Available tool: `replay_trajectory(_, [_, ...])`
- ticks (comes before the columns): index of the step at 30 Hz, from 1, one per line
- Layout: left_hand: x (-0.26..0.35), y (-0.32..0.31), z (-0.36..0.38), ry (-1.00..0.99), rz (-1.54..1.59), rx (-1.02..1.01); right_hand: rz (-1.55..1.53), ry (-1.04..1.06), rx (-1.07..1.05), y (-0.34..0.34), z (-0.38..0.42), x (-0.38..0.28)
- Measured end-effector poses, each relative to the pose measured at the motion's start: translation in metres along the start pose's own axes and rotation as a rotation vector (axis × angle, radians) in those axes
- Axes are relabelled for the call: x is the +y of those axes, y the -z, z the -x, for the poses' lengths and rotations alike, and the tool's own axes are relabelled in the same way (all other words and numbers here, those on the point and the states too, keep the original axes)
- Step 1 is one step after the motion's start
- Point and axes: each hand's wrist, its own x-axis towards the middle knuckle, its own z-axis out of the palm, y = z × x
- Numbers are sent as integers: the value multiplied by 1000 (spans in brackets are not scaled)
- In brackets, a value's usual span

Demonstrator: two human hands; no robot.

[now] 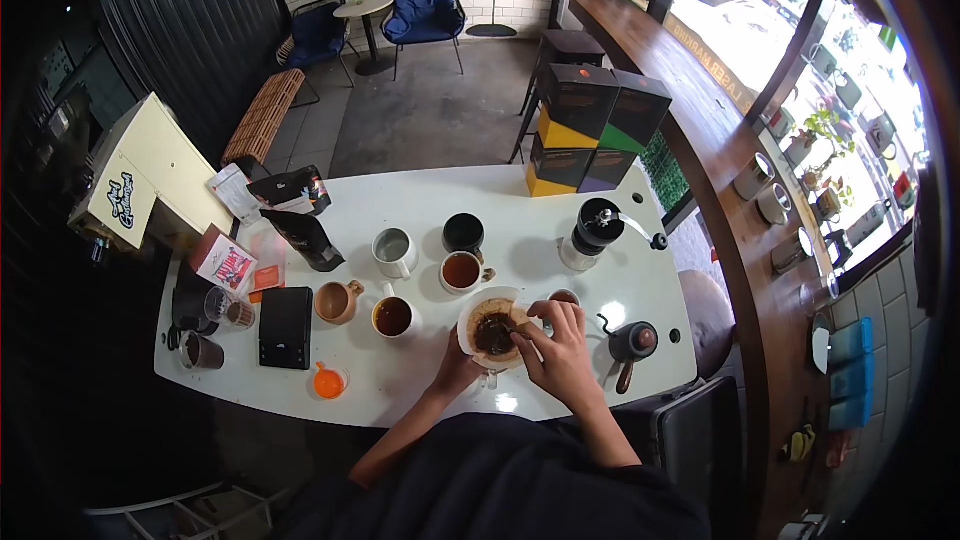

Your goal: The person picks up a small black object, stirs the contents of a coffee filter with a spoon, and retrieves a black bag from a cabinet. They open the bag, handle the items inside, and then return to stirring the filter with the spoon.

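Note:
A white coffee dripper [468, 336] lined with a paper filter [482, 310] stands at the table's front, with dark wet coffee grounds [494, 334] inside. My left hand [458, 364] is closed around the dripper's left side. Over its right side, my right hand [562, 352] has its fingers pinched together at the filter's edge; what they hold is too small to make out. Part of a glass handle [488, 379] shows below the dripper. A small cup [563, 297] is partly hidden behind my right hand.
Several mugs stand beyond, including a white mug of brown liquid [461, 271]. A hand grinder [598, 230], a kettle [633, 342] and stacked boxes [580, 130] are to the right. Leftward lie a black scale [286, 328], an orange scoop [328, 381] and a black pouch [306, 240].

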Motion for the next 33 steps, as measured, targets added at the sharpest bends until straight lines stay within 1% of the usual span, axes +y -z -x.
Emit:
replay_trajectory(2, [3, 0, 0, -3, -1, -3, -60, 9, -99, 0, 0, 1])
replay_trajectory(5, [11, -1, -2, -2, 10, -3, -130, -1, -69, 0, 1, -1])
replay_trajectory(9, [12, -1, -2, 18, 72, 2, -140, -24, -54, 1, -2, -5])
replay_trajectory(11, [13, -2, -1, 9, 70, 5, -42, 15, -51, 1, -4, -5])
replay_trajectory(12, [13, -2, -2, -2, 67, 11, -41, 16, -49, 0, -4, -5])
replay_trajectory(15, [3, 0, 0, 13, 24, -8, -24, 21, -51, -1, -3, -5])
replay_trajectory(17, [0, 1, 1, 18, 45, -11, -113, 4, -120, 2, -4, -5])
replay_trajectory(19, [-10, 3, 2, 24, 68, -16, -105, 7, -99, 4, -6, -4])
replay_trajectory(20, [-22, 4, 3, -13, -22, 0, -101, 10, -81, 5, -6, -4])
replay_trajectory(21, [-18, 3, 1, -50, -112, 17, -99, 10, -81, 5, -6, -4])
replay_trajectory(22, [-14, 2, 1, -51, -111, 17, -69, 17, -85, 5, -7, -3])
replay_trajectory(24, [-1, 0, 0, -25, 16, 3, -39, 25, -87, 6, -8, -2])
replay_trajectory(26, [8, 1, -1, 8, 31, -13, -133, -11, -131, 8, -8, -2])
replay_trajectory(27, [10, 1, -1, 42, 47, -27, -132, -12, -131, 8, -8, -1])
replay_trajectory(30, [11, -2, -3, 28, 91, -9, -49, 37, -98, 9, -9, -1])
replay_trajectory(32, [15, -2, -3, 38, 87, -9, -97, 2, -179, 10, -9, -1])
replay_trajectory(33, [17, -2, -4, 50, 85, -10, -97, 4, -179, 9, -9, -1])
